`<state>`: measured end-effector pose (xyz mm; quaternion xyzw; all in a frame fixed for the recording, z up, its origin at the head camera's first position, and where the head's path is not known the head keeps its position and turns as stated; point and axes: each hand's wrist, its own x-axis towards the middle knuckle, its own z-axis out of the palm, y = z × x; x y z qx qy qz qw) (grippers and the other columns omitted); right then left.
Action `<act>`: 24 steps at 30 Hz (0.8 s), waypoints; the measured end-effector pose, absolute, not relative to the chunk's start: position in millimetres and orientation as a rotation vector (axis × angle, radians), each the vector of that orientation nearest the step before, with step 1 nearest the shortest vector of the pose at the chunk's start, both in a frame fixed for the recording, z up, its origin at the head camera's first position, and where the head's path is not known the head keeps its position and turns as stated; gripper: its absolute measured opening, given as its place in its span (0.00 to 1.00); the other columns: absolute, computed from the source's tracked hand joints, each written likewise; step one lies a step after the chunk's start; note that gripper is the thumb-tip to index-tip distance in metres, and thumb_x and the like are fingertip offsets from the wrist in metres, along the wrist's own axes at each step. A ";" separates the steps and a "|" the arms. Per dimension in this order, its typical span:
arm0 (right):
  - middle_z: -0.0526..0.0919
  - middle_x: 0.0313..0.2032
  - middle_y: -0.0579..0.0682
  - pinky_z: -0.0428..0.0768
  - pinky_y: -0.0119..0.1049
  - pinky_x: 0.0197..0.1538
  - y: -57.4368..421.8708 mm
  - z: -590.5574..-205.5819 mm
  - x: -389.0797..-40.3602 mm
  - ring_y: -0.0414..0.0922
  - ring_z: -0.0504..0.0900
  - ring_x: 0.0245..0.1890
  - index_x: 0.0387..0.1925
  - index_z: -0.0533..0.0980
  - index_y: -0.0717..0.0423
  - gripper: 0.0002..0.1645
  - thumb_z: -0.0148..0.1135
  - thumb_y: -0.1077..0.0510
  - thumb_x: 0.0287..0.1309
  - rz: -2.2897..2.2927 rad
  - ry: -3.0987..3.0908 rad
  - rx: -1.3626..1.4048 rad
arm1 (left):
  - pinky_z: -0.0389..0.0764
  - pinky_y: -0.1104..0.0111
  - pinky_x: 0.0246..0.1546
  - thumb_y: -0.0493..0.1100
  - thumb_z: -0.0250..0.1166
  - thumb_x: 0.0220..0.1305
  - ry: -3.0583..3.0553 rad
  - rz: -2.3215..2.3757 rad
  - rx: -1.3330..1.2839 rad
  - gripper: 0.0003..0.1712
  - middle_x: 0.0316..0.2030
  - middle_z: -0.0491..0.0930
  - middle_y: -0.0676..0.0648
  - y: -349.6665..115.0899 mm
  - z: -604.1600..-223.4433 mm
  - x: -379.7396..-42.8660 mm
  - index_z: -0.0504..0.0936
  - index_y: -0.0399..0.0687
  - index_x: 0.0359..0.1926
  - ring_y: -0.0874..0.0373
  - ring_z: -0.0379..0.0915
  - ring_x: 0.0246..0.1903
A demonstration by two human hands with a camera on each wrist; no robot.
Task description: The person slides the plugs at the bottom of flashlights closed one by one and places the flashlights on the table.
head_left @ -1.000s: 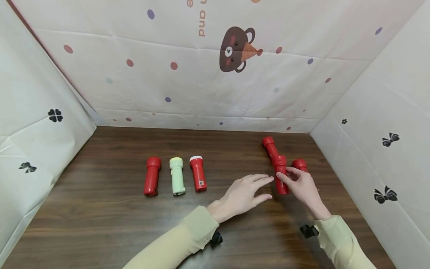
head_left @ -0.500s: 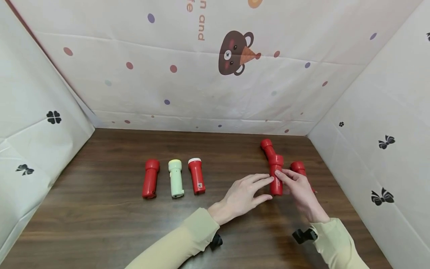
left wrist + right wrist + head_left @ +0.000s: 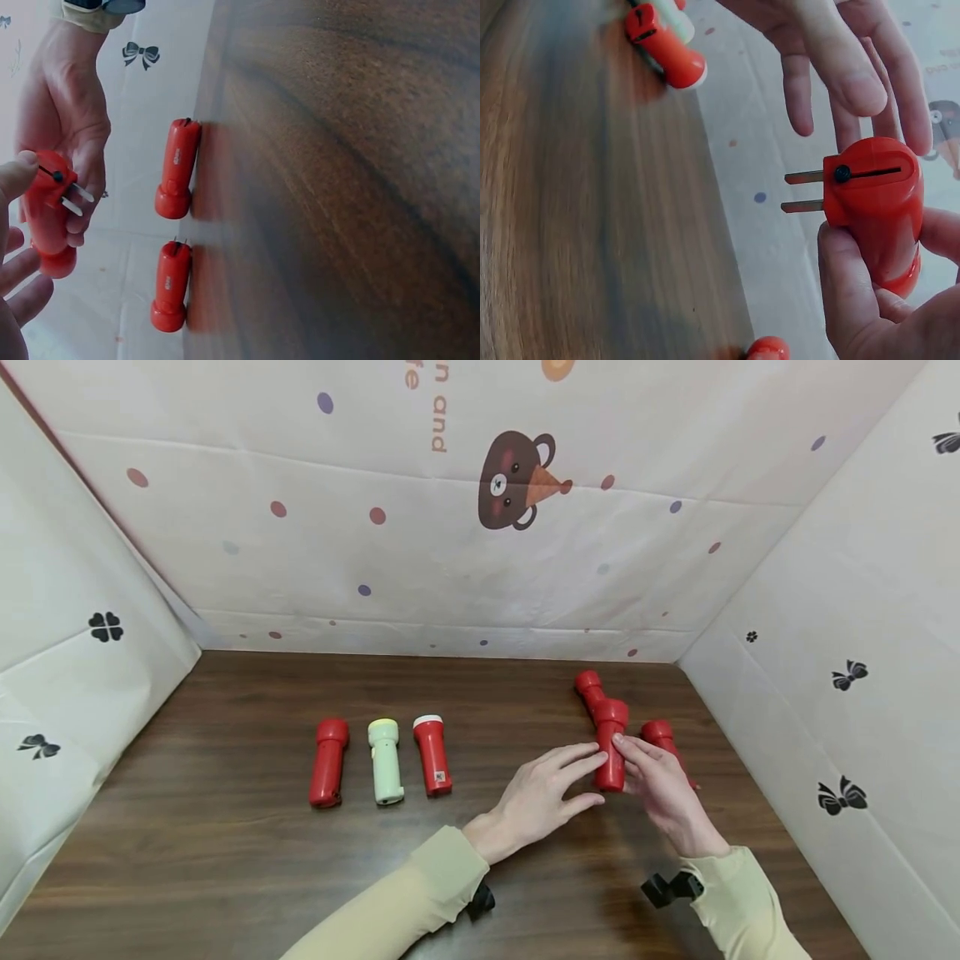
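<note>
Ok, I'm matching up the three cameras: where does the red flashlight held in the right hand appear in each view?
Head: right of centre, below mid-height: the red flashlight.
Left wrist: near the left edge, around mid-height: the red flashlight.
Right wrist: right of centre, around mid-height: the red flashlight.
Shared landmark: the right hand gripping it.

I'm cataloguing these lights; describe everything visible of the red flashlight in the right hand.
The red flashlight looks like glossy plastic, with a wider head; at its tail are two metallic prongs and a black knob in a slot. The right hand grips it above the table, head toward the back wall. The left hand is close; contact is unclear. Its front is hidden.
</note>
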<state>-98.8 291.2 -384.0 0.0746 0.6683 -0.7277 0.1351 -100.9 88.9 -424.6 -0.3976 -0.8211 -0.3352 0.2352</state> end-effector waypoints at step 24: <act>0.87 0.38 0.39 0.86 0.30 0.40 285.9 -375.7 -86.6 0.35 0.85 0.37 0.46 0.79 0.47 0.14 0.47 0.52 0.70 -2.266 1.727 0.137 | 0.74 0.79 0.59 0.50 0.71 0.54 -2.107 -0.886 -1.207 0.29 0.59 0.77 0.52 89.2 -422.2 -104.5 0.78 0.55 0.59 0.64 0.76 0.57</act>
